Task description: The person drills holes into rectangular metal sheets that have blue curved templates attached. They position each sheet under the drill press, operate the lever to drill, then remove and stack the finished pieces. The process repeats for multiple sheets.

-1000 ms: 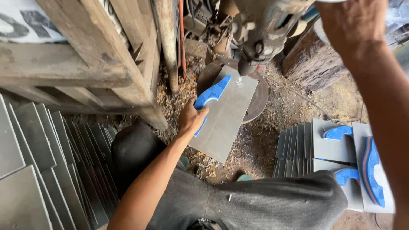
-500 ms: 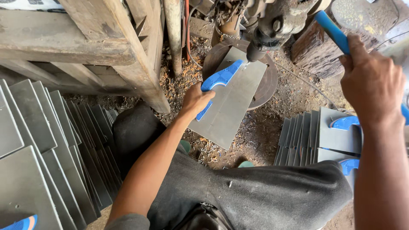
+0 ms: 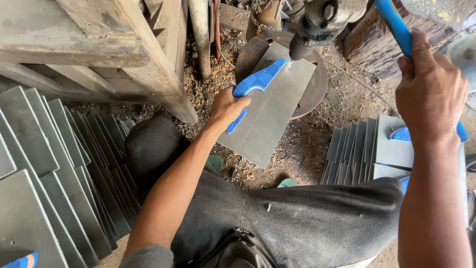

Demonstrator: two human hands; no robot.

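Observation:
My left hand (image 3: pixel 227 106) grips a blue plastic handle (image 3: pixel 258 82) lying on a grey metal plate (image 3: pixel 272 116), holding both on a round drill-press table (image 3: pixel 312 89). The drill chuck and bit (image 3: pixel 300 48) touch down on the far end of the handle, with shavings around the tip. My right hand (image 3: pixel 430 89) is raised at the right, closed around a blue lever (image 3: pixel 394 25) of the drill press. My dark-trousered legs (image 3: pixel 297 218) fill the bottom of the view.
A fanned stack of grey metal plates (image 3: pixel 44 178) lies at the left. Another stack of plates (image 3: pixel 362 149), some with blue handles, stands at the right. A wooden frame (image 3: pixel 124 44) is at the upper left. Shavings cover the dirt floor (image 3: pixel 317 149).
My right hand has come down from the top edge and taken the blue lever, pulling it lower. The drill bit now meets the handle. My left hand stays on the handle and plate.

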